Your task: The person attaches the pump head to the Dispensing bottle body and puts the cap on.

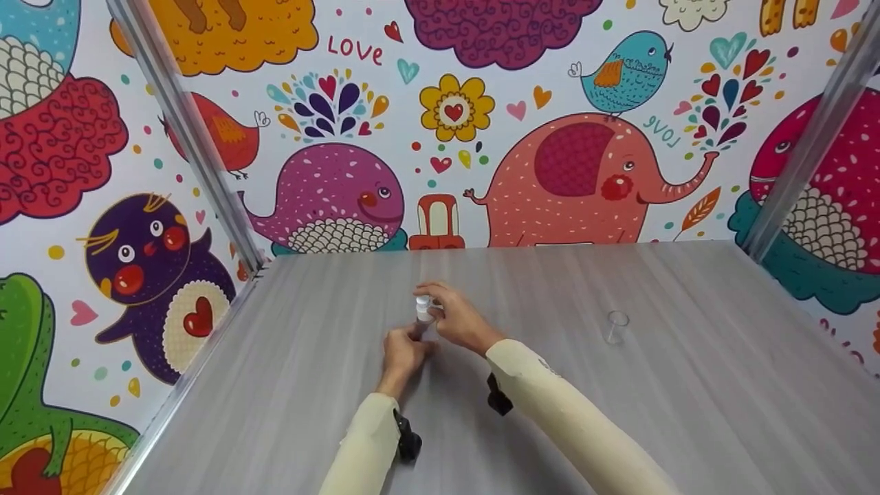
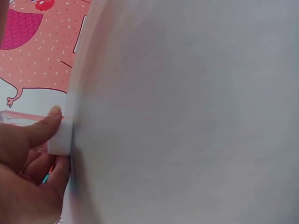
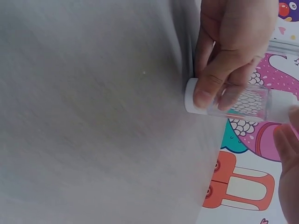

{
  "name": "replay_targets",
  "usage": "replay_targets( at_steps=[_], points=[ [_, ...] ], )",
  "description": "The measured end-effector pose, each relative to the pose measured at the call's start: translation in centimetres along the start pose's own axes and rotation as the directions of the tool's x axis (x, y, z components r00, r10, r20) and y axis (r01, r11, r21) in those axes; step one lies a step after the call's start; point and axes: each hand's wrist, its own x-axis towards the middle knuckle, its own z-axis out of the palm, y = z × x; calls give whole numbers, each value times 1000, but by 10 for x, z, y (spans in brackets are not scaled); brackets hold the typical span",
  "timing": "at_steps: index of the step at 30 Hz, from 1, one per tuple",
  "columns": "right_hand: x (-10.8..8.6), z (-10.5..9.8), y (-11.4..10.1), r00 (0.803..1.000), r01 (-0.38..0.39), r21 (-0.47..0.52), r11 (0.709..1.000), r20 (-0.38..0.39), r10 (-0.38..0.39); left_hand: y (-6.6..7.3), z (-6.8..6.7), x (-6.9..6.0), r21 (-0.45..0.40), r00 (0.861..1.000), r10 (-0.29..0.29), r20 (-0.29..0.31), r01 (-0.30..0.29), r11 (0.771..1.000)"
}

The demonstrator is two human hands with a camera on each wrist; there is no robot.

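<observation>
A clear bottle [image 3: 247,103] with white ends stands upright on the table. The left hand [image 1: 404,352] grips its lower white end [image 2: 60,139], thumb on one side and fingers on the other. At the top, fingers of the right hand [image 1: 462,322] pinch the white cap [image 3: 281,106]; in the right wrist view this hand shows only partly, at the right edge. From above in that view comes the left hand [image 3: 238,42]. Whether the cap is loose or tight, I cannot tell.
A small clear glass [image 1: 617,327] stands on the grey table [image 1: 687,385], right of both hands. Behind the table rises a wall with printed cartoon animals [image 1: 570,185]. Metal posts [image 1: 199,151] stand at the left and right.
</observation>
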Motion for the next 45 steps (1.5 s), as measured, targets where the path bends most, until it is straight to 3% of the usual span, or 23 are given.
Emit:
replay_targets(
  at_steps=[6,19,30,37,40,45],
  points=[
    [-1,4,3,1000,-24,7,1000,-4,24,-1,0,0,-12,1000,-18,17,19,1000],
    [-3,6,8,997,-48,68,997,-54,52,2,0,-1,55,1000,-25,5,25,998],
    [-4,0,8,995,11,9,1000,-97,-10,2,1,0,31,1000,-27,-9,27,999],
    [-2,-5,1,999,31,23,999,-38,-30,-1,2,3,31,999,16,-31,-15,999],
    [-3,-2,1,1000,13,26,1000,-6,-12,0,1,1,36,1000,5,-26,-4,999],
    [-3,0,4,1000,7,32,999,-22,-7,3,0,-1,42,1000,-7,-10,8,999]
  ],
)
